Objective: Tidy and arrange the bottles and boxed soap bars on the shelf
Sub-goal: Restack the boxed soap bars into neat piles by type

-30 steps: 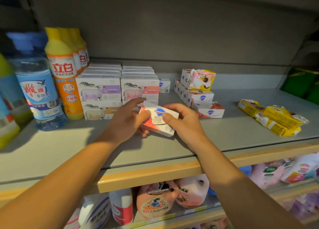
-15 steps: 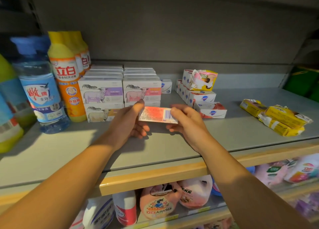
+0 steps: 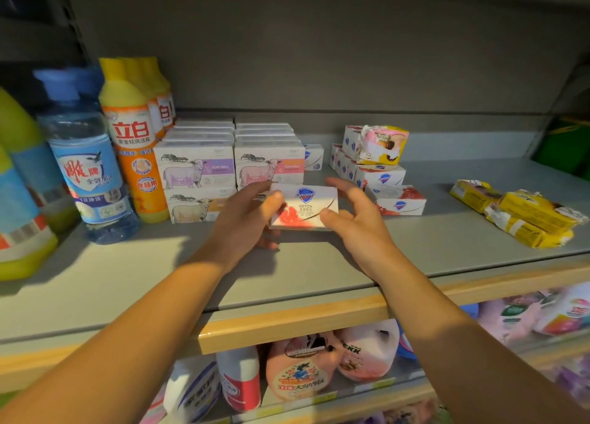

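While the left hand (image 3: 242,222) and right hand (image 3: 354,229) both pinch the white-and-red cardboard soap box (image 3: 303,208) just before the stacked sheep-printed white cartons (image 3: 230,177), a careless push could topple that stack or scatter its rows.

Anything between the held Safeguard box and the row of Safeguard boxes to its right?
Nothing visible. The held Safeguard box is gripped by the left hand and right hand; bare shelf lies toward the row.
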### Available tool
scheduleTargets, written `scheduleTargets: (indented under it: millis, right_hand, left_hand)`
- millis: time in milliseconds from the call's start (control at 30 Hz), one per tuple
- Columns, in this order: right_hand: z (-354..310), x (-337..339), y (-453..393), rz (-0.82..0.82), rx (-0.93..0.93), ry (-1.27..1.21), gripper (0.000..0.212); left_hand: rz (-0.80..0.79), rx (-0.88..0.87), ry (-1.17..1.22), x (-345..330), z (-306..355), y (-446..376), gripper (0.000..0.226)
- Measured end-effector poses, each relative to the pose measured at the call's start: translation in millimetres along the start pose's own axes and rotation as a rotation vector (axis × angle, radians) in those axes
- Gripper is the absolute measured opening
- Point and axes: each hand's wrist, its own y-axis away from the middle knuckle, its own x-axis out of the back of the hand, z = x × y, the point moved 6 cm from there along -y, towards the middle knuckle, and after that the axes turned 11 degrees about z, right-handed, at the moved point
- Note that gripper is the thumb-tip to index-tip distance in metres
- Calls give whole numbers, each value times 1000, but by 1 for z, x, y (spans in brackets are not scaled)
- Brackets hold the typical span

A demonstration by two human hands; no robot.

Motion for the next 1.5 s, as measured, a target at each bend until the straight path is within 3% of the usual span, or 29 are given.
scheduleTargets:
  millis: [133, 267, 367, 600, 867, 1067, 1233, 1367, 1500]
  right_hand:
    - [-5, -1, 2, 56, 127, 114, 60]
    - [-18, 0, 7, 169, 355, 278, 55]
    - [-26, 3, 11, 239, 482, 371, 50]
    - [-30, 8, 15, 288, 534, 442, 46]
    - [-26, 3, 13, 118, 532, 682, 43]
    - [-23, 37, -18, 106, 405, 974, 43]
    - [-27, 29, -27, 22, 591, 1281, 53]
    - [-23, 20, -43, 34, 740, 1394, 49]
    - [-9, 8, -85, 14, 661, 1492, 52]
  left_hand:
    - [84, -145, -82, 6, 7, -2, 23]
    - [115, -416, -185, 9, 24, 4, 41]
    - [95, -506, -246, 8, 31, 9, 40]
    - [63, -530, -279, 5, 32, 13, 46]
    - [-84, -428, -354, -7, 17, 12, 35]
    - [-132, -422, -827, -10, -1, 7, 39]
    - [-227, -503, -941, -17, -2, 15, 45]
    - [-219, -520, -942, -18, -2, 15, 49]
    - [-214, -517, -906, -18, -5, 12, 44]
